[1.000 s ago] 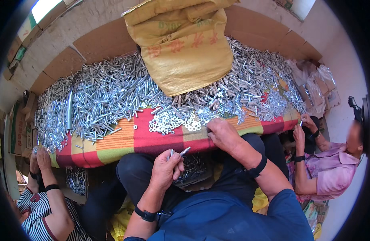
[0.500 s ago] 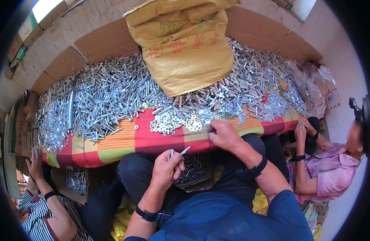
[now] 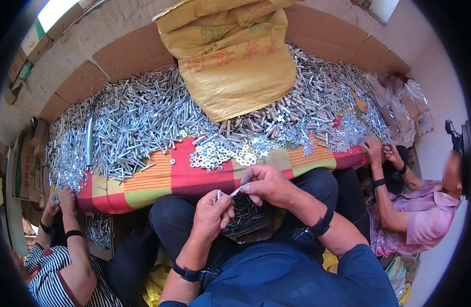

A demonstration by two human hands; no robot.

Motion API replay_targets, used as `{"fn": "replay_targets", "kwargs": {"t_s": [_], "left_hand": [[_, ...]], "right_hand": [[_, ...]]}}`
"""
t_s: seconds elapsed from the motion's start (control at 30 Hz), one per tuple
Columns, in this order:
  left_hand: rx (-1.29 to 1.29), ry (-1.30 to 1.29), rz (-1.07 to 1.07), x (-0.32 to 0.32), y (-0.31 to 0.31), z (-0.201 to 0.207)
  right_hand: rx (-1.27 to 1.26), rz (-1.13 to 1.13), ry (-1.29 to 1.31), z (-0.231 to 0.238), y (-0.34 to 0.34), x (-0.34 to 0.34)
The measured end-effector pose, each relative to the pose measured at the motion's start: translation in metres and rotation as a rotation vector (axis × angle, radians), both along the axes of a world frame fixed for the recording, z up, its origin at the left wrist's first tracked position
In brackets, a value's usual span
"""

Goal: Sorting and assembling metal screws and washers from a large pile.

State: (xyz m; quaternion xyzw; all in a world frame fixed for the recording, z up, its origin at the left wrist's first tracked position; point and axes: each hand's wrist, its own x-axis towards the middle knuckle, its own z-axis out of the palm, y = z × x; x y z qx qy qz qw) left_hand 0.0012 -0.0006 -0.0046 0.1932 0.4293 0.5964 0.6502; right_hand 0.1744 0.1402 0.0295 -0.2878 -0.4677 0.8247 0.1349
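In front of my lap, my left hand (image 3: 211, 211) is closed round silvery metal bolts. One bolt (image 3: 236, 193) sticks out to the right from between thumb and fingers, and the end of another pokes up beside it. My right hand (image 3: 269, 187) is closed in a pinch at the free tip of that bolt; whatever small piece its fingertips may hold is hidden. Just beyond my hands, a pile of flat round washers (image 3: 209, 154) lies on a checked blanket (image 3: 194, 179). Behind it spreads a deep heap of metal bolts (image 3: 143, 115).
A yellow woven sack (image 3: 240, 77) lies over the heap's middle. Cardboard (image 3: 338, 43) lines the back. A metal tube (image 3: 89, 140) lies at left. Below the blanket's edge is a box of bolts (image 3: 248, 215). Co-workers in a striped shirt (image 3: 56, 276) and a pink shirt (image 3: 425, 225) sit either side.
My right hand has moved from the blanket by the washers to the bolt tip at my left hand. Both co-workers' hands have moved to the blanket's edges.
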Motion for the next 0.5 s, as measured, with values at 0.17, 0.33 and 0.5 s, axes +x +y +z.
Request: {"fn": "replay_targets", "kwargs": {"t_s": [0.17,0.33,0.5], "left_hand": [[-0.010,0.008,-0.021,-0.001,-0.001,0.001],[0.011,0.004,-0.041,-0.002,-0.001,0.002],[0.008,-0.032,0.011,-0.002,-0.001,0.001]], "right_hand": [[-0.318,-0.002,0.078,0.001,0.001,0.002],[-0.289,-0.015,0.066,0.001,-0.002,0.003],[0.585,0.107,-0.110,0.035,-0.007,-0.004]]}}
